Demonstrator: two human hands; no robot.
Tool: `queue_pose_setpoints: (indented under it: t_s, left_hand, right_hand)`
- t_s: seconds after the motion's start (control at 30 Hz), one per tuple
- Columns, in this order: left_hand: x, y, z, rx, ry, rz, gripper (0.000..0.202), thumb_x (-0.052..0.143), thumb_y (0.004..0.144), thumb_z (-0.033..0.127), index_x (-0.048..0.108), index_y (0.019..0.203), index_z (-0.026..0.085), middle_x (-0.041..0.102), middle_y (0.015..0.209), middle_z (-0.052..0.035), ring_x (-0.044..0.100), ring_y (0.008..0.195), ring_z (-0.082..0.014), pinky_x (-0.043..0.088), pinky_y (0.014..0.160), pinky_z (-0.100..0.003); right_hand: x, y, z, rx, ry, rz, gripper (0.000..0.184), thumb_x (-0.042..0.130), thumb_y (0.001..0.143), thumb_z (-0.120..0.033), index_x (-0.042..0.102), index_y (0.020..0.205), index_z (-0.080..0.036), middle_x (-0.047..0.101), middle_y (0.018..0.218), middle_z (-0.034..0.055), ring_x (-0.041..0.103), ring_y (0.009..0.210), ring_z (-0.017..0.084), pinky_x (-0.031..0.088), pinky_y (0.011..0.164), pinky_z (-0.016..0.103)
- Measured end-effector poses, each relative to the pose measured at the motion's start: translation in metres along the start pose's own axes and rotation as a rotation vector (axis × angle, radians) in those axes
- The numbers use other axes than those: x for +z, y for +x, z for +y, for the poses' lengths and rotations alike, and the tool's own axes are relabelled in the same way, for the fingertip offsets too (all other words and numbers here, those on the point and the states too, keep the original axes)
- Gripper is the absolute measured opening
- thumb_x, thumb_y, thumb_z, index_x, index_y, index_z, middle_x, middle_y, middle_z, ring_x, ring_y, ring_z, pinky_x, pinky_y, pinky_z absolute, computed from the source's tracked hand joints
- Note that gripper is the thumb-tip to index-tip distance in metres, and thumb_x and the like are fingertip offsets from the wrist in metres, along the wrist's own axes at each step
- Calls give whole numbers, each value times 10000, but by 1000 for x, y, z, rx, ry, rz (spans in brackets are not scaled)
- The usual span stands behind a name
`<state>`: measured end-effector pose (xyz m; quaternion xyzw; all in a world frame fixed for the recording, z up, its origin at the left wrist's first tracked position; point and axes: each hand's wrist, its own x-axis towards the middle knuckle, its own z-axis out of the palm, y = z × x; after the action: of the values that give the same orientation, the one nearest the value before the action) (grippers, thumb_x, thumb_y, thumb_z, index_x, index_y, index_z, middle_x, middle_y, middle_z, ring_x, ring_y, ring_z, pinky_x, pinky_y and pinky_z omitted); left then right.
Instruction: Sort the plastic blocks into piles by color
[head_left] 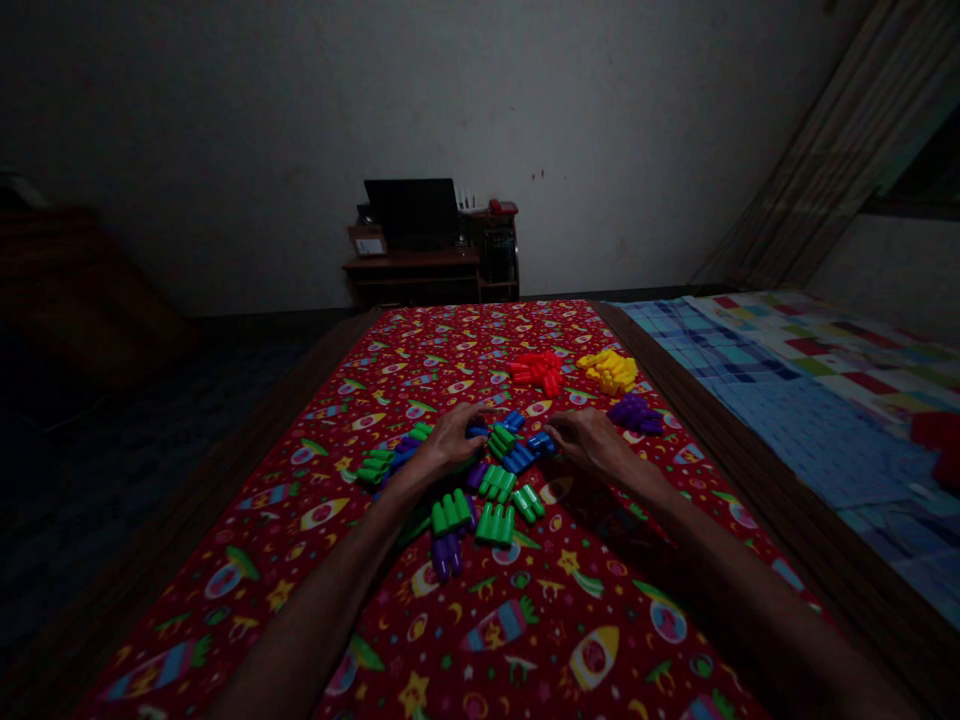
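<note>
Two hands, both yours, are over the red printed cloth (495, 640), working at a loose group of ridged plastic blocks near its middle. Your right hand (589, 437) has its fingertips at the right end of a blue block (541, 443); you cannot be credited with a firm grip, as the view does not show whether the fingers are closed on it. Your left hand (454, 440) is curved, thumb and forefinger apart at the tips, with a bit of blue showing between them; whether it grips that piece cannot be told. Just right of your left thumb sits a green block (501, 440). The blue block's long axis is too small to read with certainty. Nearer you, one bright green block (495, 525) lies with its ridges running almost straight away from you; the small green block (529, 503) beside it slants, far end to the left. A purple block (446, 555) points towards you. Beyond your hands are a red pile (538, 372) and a yellow pile (609, 370); a purple pile (636, 413) is near your right hand. As to containers, a cardboard box (367, 241) stands on the desk (409, 262), its contents hidden.
</note>
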<state>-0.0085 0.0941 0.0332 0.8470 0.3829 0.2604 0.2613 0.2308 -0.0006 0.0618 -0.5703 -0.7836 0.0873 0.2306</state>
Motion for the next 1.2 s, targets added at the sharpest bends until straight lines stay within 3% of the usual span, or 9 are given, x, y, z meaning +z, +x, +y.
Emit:
queue_pose_setpoints:
  t_s: [0.1,0.2,0.4,0.5,0.6,0.8,0.93,1.07,1.2]
  left_hand:
    - [-4,-3,9,-33,-169,56,531,539,659,168,606,1186,157,674,1050,-73,641,973,-210,521,889,-366]
    - [-2,-7,20,-65,-343,47,633,506,661,148,512,1293,152,666,1046,-72,636,1001,-188,521,885,-331]
    - [22,-16,42,-14,-572,-7,794,527,687,109,315,1439,247,493,1379,-134,551,1208,-199,447,1023,-378]
    - [27,-20,47,40,-614,-61,784,503,716,102,293,1449,282,407,1473,-117,437,1336,-214,386,1086,-416]
    - [26,-22,44,46,-578,-123,727,502,751,119,323,1440,264,401,1486,-117,416,1356,-233,376,1095,-450]
    - [21,-23,34,131,-425,-154,587,491,746,121,512,1324,222,481,1426,-104,428,1346,-228,373,1103,-447]
    - [0,-20,30,154,-152,-134,504,499,722,118,620,1200,222,577,1340,-80,494,1281,-232,388,1084,-432]
    - [-38,-21,13,-7,103,-73,378,487,739,176,683,1061,191,700,1112,-75,634,1055,-226,475,957,-359]
    - [-63,-31,-5,-190,250,-309,222,560,707,265,704,856,183,730,865,-50,667,797,-210,509,721,-275]
  right_hand:
    - [3,1,-4,-17,63,31,254,480,898,-230,711,826,-152,685,701,58,570,588,133,353,579,226]
    - [15,2,-6,-30,239,76,249,506,898,-255,714,1009,-176,734,890,75,647,726,159,436,658,236]
    - [40,2,-12,-24,457,19,412,547,886,-303,583,1286,-212,714,1076,79,665,866,188,487,725,277]
    - [40,2,-17,-1,429,-47,361,561,860,-244,633,1208,-177,727,972,77,653,761,173,464,665,258]
    - [40,1,-19,-18,413,-83,237,539,870,-224,699,1032,-161,718,868,56,631,710,157,431,631,239]
    - [55,-7,-22,-133,324,-11,237,569,863,-241,647,1065,-144,679,905,73,598,753,166,410,678,257]
    - [54,-6,-24,-96,280,17,186,502,890,-242,641,965,-145,667,864,65,575,718,152,395,662,248]
    - [31,3,-12,19,182,69,196,488,878,-256,641,938,-149,655,793,34,551,666,130,358,617,226]
    - [-7,7,18,103,1,-78,193,506,859,-266,658,826,-151,636,708,26,527,606,124,311,562,226]
